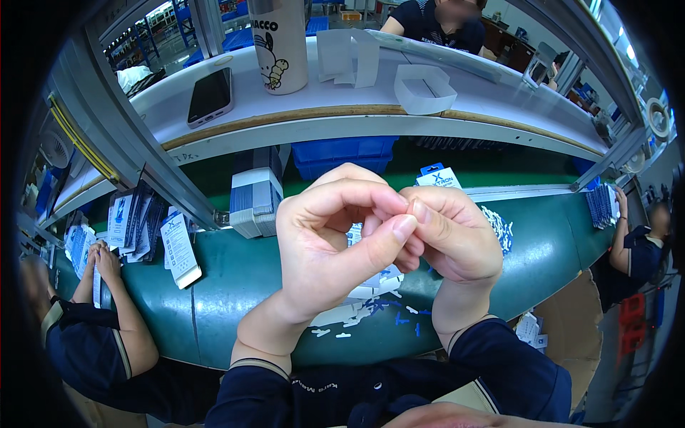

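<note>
the person's left hand (328,242) and right hand (449,239) are held up close together over the green belt (235,285). the fingertips of both hands meet in the middle, just above the belt. the left thumb (389,239) presses up against the right hand's fingers. the left fingers curl over into a ring. both hands look pinched tight on something very small, but the thing is hidden between the fingertips, so what it is cannot be told.

on the belt, right under the hands, lie small white and blue bits (371,314) and some white cards (371,285). more small white pieces (499,228) sit on the belt just to the right of the hands. a white box (178,250) lies on the belt well to the left of the hands. a stack of grey packs (255,200) stands at the far edge of the belt, left of the hands.

above the belt runs a white shelf (499,93). on it are a dark phone (211,96), a white cup (280,46) with a cartoon on it, and clear plastic trays (424,89).

another person's hands (100,260) work at the belt's left end. a third person's arm (622,235) reaches to the belt's right end. a fourth person sits behind the shelf.
</note>
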Motion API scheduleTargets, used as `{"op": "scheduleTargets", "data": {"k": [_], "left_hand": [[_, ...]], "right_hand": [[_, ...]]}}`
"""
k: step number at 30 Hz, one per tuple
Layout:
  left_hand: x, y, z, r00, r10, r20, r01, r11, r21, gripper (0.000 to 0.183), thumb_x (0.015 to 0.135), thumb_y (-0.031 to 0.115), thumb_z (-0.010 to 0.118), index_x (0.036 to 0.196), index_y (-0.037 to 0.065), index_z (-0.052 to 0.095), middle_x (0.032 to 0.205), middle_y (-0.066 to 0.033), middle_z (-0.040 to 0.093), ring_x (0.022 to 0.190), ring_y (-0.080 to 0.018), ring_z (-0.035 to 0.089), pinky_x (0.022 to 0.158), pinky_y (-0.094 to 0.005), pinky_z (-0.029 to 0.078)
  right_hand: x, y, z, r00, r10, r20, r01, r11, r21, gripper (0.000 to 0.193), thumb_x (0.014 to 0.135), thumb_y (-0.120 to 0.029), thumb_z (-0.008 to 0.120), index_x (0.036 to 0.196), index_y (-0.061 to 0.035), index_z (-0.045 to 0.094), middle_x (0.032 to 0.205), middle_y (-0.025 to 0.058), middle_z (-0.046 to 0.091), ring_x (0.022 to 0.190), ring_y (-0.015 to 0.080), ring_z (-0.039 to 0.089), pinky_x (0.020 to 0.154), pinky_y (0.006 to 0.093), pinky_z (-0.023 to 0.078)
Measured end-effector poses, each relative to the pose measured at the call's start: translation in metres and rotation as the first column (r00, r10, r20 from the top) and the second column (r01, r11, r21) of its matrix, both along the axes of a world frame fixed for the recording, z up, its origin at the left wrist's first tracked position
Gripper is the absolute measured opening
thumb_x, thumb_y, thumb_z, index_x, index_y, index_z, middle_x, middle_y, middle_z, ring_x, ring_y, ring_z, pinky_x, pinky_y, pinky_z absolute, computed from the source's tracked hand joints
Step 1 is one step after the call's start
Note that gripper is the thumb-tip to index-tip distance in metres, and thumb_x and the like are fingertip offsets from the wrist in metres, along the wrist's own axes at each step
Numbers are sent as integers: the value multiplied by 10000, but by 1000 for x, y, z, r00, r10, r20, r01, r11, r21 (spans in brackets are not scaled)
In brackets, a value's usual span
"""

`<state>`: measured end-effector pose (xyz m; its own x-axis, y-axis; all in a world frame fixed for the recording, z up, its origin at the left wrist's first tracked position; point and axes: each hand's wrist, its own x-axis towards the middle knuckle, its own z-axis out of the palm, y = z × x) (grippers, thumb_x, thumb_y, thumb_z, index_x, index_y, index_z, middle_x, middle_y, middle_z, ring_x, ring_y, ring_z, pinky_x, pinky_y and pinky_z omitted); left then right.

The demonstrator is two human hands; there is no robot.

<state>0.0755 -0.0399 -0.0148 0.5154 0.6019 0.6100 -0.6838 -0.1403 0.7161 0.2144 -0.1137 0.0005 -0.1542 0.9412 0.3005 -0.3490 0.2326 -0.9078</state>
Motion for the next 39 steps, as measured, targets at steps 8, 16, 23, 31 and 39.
{"op": "scheduleTargets", "data": {"k": [8, 16, 23, 31, 39], "left_hand": [[4, 2, -6, 999, -27, 47, 29, 998, -61, 100, 805, -95, 636, 904, -83, 650, 883, -130, 603, 706, -190, 655, 606, -296, 578], [3, -2, -6, 995, -36, 88, 40, 998, -47, 100, 814, -108, 623, 905, -82, 656, 871, -152, 616, 715, -206, 664, 611, -308, 588], [2, -4, -5, 995, -41, 87, 46, 998, -51, 103, 818, -114, 613, 904, -80, 659, 873, -153, 619, 721, -216, 669, 618, -313, 595], [4, -3, -4, 994, -41, 102, 47, 997, -60, 87, 832, -97, 619, 905, -82, 664, 886, -147, 606, 729, -223, 674, 616, -317, 602], [5, -2, -4, 995, -14, 96, 16, 1000, -23, 78, 824, -90, 629, 894, -79, 663, 878, -134, 601, 727, -208, 666, 609, -303, 591]], "right_hand": [[1, 1, -2, 984, -144, 104, 140, 989, 47, 333, 997, -247, 488, 773, -11, 560, 702, 14, 519, 637, 79, 460, 579, 225, 396], [3, 4, 0, 1000, -9, 16, 9, 1000, 15, 374, 981, -279, 507, 714, -22, 559, 657, 18, 514, 619, 90, 467, 576, 227, 383], [2, 2, 0, 1000, 10, -23, -10, 1000, -13, 401, 981, -288, 498, 689, -22, 559, 639, 26, 515, 611, 97, 465, 587, 238, 367], [3, 4, -1, 999, 22, -49, -21, 1000, 17, 408, 987, -288, 482, 680, -27, 551, 637, 35, 524, 613, 100, 463, 602, 241, 360], [2, 1, 0, 996, -70, 46, 68, 997, 31, 360, 985, -258, 502, 726, -17, 568, 672, 20, 525, 627, 91, 467, 587, 234, 383]]}}
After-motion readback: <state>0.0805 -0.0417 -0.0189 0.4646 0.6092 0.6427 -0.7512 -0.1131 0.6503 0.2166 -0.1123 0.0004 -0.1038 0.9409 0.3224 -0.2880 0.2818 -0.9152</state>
